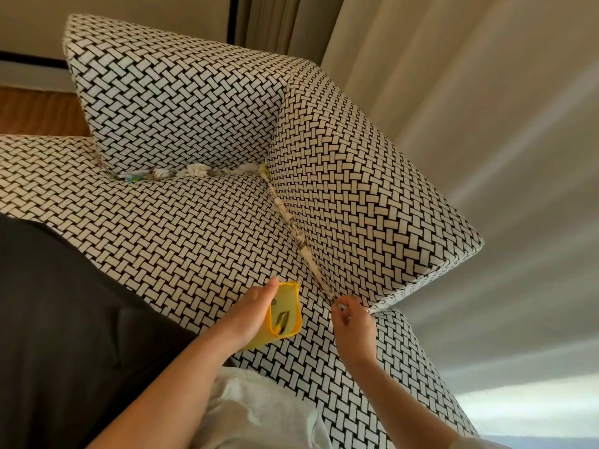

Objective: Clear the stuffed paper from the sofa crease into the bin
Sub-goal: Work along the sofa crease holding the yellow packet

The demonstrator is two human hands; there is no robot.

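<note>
A black-and-white woven sofa (pixel 194 228) fills the view. Crumpled paper (pixel 293 223) is wedged along the crease between the seat and the right arm cushion. More stuffed paper (pixel 181 173) lines the crease under the back cushion. My left hand (pixel 251 314) holds a small yellow bin (pixel 285 314) tilted on the seat, with a few scraps inside. My right hand (pixel 351 319) is at the near end of the right crease, its fingertips pinching a bit of paper there.
The arm cushion (pixel 363 189) rises on the right, the back cushion (pixel 175 102) at the far left. Beige curtains (pixel 453 76) hang behind. My dark trousers (pixel 58 319) and a white cloth (pixel 259 413) lie near the seat's front. A wooden floor (pixel 39 111) shows at far left.
</note>
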